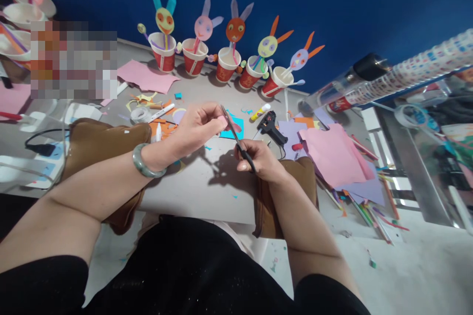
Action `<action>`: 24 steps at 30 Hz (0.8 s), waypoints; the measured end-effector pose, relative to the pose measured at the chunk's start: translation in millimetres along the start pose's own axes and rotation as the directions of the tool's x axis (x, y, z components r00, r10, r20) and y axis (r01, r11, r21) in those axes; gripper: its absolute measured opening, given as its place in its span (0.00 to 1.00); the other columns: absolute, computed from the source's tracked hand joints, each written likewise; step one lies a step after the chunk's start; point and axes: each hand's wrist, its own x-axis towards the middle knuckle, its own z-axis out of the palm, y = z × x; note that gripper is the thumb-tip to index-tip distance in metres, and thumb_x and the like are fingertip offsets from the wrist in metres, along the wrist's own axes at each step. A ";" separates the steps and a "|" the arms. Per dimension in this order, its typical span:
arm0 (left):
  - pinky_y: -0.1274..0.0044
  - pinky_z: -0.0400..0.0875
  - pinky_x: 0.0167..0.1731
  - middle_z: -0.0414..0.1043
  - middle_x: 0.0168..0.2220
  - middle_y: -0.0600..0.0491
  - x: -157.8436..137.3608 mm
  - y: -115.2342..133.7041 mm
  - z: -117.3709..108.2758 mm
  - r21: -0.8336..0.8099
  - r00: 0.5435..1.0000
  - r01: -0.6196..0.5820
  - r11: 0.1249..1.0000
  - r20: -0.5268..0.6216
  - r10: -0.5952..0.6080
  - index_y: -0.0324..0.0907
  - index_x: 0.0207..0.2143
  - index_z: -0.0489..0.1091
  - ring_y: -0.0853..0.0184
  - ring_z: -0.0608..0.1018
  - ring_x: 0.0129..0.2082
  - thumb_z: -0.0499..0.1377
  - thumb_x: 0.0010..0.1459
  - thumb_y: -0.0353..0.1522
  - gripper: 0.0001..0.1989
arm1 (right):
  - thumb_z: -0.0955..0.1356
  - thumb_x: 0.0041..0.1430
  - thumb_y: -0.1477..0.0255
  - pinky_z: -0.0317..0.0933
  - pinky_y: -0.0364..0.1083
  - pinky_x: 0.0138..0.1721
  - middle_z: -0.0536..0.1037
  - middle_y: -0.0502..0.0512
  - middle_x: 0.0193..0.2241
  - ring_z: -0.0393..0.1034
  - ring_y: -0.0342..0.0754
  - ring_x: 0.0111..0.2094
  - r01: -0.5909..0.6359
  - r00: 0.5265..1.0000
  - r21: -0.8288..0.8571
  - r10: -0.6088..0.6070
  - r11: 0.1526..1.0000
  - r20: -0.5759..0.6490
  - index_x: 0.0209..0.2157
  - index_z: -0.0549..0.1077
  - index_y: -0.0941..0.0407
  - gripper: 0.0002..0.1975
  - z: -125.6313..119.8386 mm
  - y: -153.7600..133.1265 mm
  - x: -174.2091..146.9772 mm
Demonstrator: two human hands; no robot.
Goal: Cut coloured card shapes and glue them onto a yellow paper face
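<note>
We've got a small piece of thin pink paper (223, 121) up in the air over the middle of the pale grey table (221, 192), and it looks super light. Our guess is it's soft and bendy, not slippery, but easy to crease or tear if we squeeze or tug. Best place to take hold is probably flat near an edge, with just the fingertips, leaving the rest free of the blades.

That's pretty much how our left hand (201, 125) has it: thumb and index are closed in a light pinch on the paper, other fingers curled in behind. Most of the piece is hidden by those fingers, so we can't tell its full shape.

Our right hand (258, 157) is wrapped around the black-handled metal scissors (238, 143), fingers bent around the handles. We can't make out which fingers sit in the loops. The blades point far and a bit left, right beside the pink paper; whether they're touching it or how wide they're parted, we can't say. The scissors should feel stiff and heavier than the paper, so the handles are the place to grip.

Just beyond lies a bright blue paper sheet (239, 121), with a black glue gun (273, 127) to its right.
</note>
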 end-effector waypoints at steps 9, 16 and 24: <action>0.77 0.70 0.30 0.78 0.27 0.52 0.1 -1.8 -1.1 0.005 1.000 -0.007 1.000 -0.002 0.007 0.40 0.20 0.65 0.69 0.80 0.30 0.59 0.55 0.28 0.11 | 0.80 0.30 0.44 0.48 0.43 0.26 0.66 0.44 0.18 0.54 0.40 0.23 -0.012 1.000 0.000 0.012 1.000 0.024 0.19 0.65 0.55 0.34 -0.6 0.4 0.1; 0.80 0.70 0.29 0.79 0.28 0.52 0.1 -1.6 -1.1 -0.034 1.000 -0.004 0.999 0.009 0.004 0.40 0.23 0.66 0.72 0.78 0.29 0.61 0.56 0.30 0.10 | 0.80 0.31 0.44 0.49 0.43 0.26 0.67 0.45 0.18 0.54 0.40 0.22 -0.009 1.000 0.018 0.009 1.000 0.007 0.19 0.65 0.55 0.33 0.8 2.4 0.6; 0.81 0.71 0.28 0.75 0.27 0.56 2.4 -2.2 2.4 -0.210 0.993 0.113 0.971 -0.013 -0.118 0.40 0.25 0.64 0.73 0.78 0.28 0.67 0.46 0.28 0.12 | 0.76 0.36 0.39 0.50 0.44 0.26 0.67 0.45 0.19 0.54 0.40 0.22 0.007 0.998 0.077 -0.012 0.997 0.064 0.22 0.70 0.56 0.34 6.1 -4.9 2.7</action>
